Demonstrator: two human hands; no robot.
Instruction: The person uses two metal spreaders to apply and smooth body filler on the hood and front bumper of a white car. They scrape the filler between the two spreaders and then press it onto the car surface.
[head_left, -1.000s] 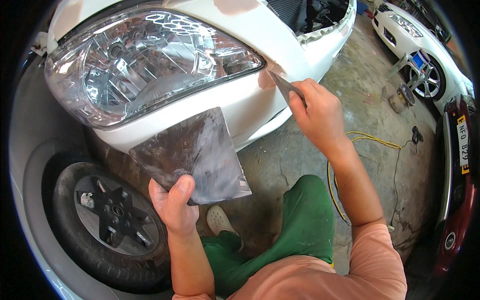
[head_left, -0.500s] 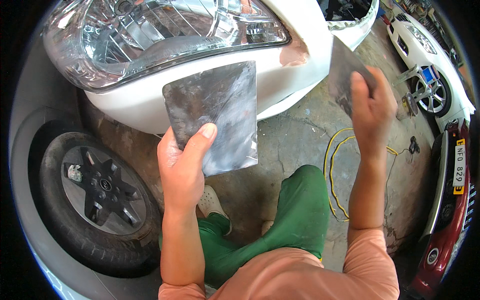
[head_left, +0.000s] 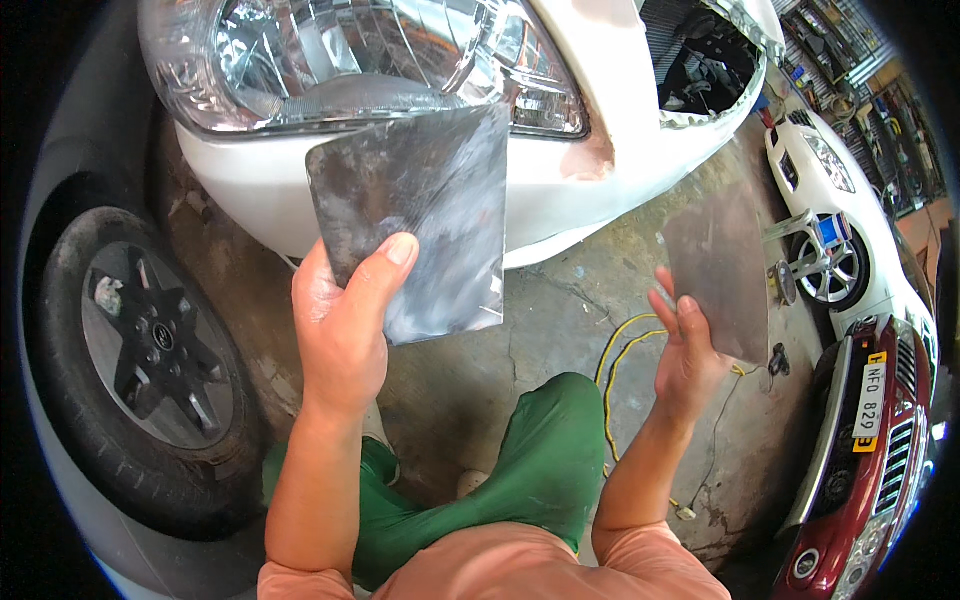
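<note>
My left hand (head_left: 345, 325) grips a flat dark plate (head_left: 425, 215) with pale grey smears on it, the thumb pressed over its near edge. The plate is up in front of the white car bumper (head_left: 235, 180) and overlaps the lower rim of the clear headlight (head_left: 350, 75) in the picture. To the right, my right hand (head_left: 690, 355) holds a thin dark grey sheet (head_left: 725, 265) by its left edge, blurred by motion. The sheet is apart from the plate. A brownish patch (head_left: 590, 157) shows on the bumper beside the headlight's lower corner.
A grey car's wheel (head_left: 150, 340) stands close at left. A yellow cable (head_left: 612, 370) lies on the concrete floor (head_left: 540, 320). Farther right are a metal stand (head_left: 820, 250), another white car (head_left: 875, 215) and a red vehicle (head_left: 850, 500). A dark opening (head_left: 705, 60) gapes in the white car.
My right hand has come down and toward me, and its sheet has turned to show its broad face. My left hand still holds the plate. The view has tilted up slightly.
</note>
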